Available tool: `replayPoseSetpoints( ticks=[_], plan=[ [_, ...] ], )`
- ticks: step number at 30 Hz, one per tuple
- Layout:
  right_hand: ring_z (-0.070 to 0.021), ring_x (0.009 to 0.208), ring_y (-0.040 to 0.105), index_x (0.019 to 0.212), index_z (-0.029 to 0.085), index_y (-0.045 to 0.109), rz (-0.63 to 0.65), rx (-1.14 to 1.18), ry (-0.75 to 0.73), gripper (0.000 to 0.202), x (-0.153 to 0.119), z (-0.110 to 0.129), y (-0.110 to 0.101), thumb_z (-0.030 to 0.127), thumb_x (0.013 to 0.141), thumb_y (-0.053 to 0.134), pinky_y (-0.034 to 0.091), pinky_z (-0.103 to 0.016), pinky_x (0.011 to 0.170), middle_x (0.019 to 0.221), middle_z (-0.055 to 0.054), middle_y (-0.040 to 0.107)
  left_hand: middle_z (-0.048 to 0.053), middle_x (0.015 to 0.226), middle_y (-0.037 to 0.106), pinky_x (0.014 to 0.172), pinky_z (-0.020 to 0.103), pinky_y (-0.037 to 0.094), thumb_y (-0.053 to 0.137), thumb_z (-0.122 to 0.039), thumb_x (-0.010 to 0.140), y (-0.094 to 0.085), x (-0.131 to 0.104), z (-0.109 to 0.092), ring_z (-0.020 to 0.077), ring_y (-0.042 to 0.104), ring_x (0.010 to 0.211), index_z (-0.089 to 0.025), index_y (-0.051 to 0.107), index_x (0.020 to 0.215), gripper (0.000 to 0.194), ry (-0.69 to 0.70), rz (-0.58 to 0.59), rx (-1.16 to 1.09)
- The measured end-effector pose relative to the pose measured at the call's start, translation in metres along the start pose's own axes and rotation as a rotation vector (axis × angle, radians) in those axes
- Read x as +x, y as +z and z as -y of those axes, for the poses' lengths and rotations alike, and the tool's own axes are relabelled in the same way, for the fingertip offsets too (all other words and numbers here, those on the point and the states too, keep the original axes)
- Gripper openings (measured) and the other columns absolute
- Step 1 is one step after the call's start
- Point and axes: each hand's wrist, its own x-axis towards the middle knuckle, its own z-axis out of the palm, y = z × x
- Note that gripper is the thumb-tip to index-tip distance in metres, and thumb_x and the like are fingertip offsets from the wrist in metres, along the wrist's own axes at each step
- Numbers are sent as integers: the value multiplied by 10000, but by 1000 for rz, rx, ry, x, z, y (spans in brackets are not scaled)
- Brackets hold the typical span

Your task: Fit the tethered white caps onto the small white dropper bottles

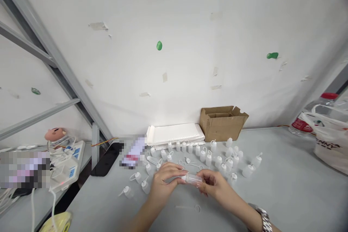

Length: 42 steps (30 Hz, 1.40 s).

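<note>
Between my two hands lies a small translucent squeeze bottle (193, 179), held on its side above the table. The fingertips of my left hand (166, 182) pinch its white cap end. My right hand (214, 185) grips the other end, by the base. A thin clear strap with a ring (187, 207) lies on the table below the hands. Just beyond them are a loose white cap (187, 160) and another ringed strap (196, 166). Several similar bottles (208, 159) stand behind and to both sides, many with looped cap straps. One bottle (128, 192) leans or lies at the left.
Against the wall are a stack of white envelopes (175, 134) and an open cardboard box (224, 127). Phones (107, 159) and a power strip (69, 170) with cables are at the left. A plastic bag (330, 145) and a large red-capped bottle (301, 125) stand at the right.
</note>
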Motion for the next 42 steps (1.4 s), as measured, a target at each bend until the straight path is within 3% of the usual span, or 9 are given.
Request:
replayPoseSetpoints(
  ticks=[6, 9, 15, 19, 25, 29, 35, 39, 42],
  plan=[
    [-62, 336, 336, 550, 140, 589, 181, 266, 188, 556, -1, 6, 3, 630, 777, 458, 230, -213, 413, 389, 39, 454, 34, 752, 748, 860, 402, 499, 759, -295, 613, 4, -3, 1, 236, 671, 829, -273, 742, 677, 70, -236, -27, -90],
    [-63, 347, 366, 576, 133, 607, 119, 261, 169, 565, 2, 2, 6, 642, 768, 456, 253, -210, 420, 407, 34, 481, 47, 746, 739, 789, 361, 540, 765, -260, 569, 7, -4, 0, 250, 656, 877, -254, 748, 683, 115, -364, -51, -155],
    [-109, 515, 535, 854, 163, 615, -7, 190, 12, 417, 8, -8, 2, 506, 634, 704, 409, -255, 571, 606, 39, 576, 48, 757, 735, 764, 364, 558, 756, -195, 517, 9, 0, 1, 255, 675, 832, -219, 742, 661, 146, -503, -125, -294],
    [-105, 480, 519, 712, 155, 604, -20, 167, 9, 384, 7, -8, 1, 527, 655, 678, 396, -246, 536, 559, 25, 589, 47, 773, 746, 922, 433, 466, 745, -134, 529, 8, 0, 1, 287, 637, 969, -227, 739, 649, 152, -495, -114, -209],
    [-49, 302, 350, 534, 128, 572, 92, 341, 233, 616, 4, -13, 12, 673, 774, 411, 218, -191, 362, 355, 31, 462, 46, 776, 748, 988, 438, 404, 740, -98, 515, 7, -1, -1, 294, 585, 1071, -223, 731, 634, 172, -446, -107, -262],
    [-60, 343, 429, 604, 128, 570, 52, 296, 200, 592, 8, -18, 13, 708, 691, 494, 291, -200, 397, 433, 15, 533, 32, 745, 748, 938, 399, 452, 716, -98, 526, 8, 0, -6, 259, 657, 918, -218, 741, 763, 267, -509, -116, -285],
    [-125, 458, 570, 958, 178, 523, -33, 284, 82, 610, 10, -15, 12, 667, 607, 624, 430, -268, 515, 603, 25, 608, 44, 811, 745, 824, 356, 509, 712, -148, 537, 10, 1, -6, 236, 667, 813, -212, 740, 765, 238, -556, -185, -205],
    [-119, 464, 571, 871, 184, 512, -61, 246, 40, 543, 11, -16, 12, 624, 595, 670, 431, -257, 513, 595, 35, 595, 45, 812, 745, 829, 358, 502, 713, -141, 538, 11, 0, -3, 239, 664, 824, -214, 742, 749, 224, -565, -184, -197],
    [-100, 368, 496, 692, 176, 493, -42, 184, 87, 555, 12, -20, 13, 728, 641, 527, 382, -239, 433, 461, 27, 550, 36, 787, 744, 863, 360, 482, 734, -118, 513, 13, -3, -3, 248, 649, 870, -230, 743, 682, 202, -526, -188, -154]
  ],
)
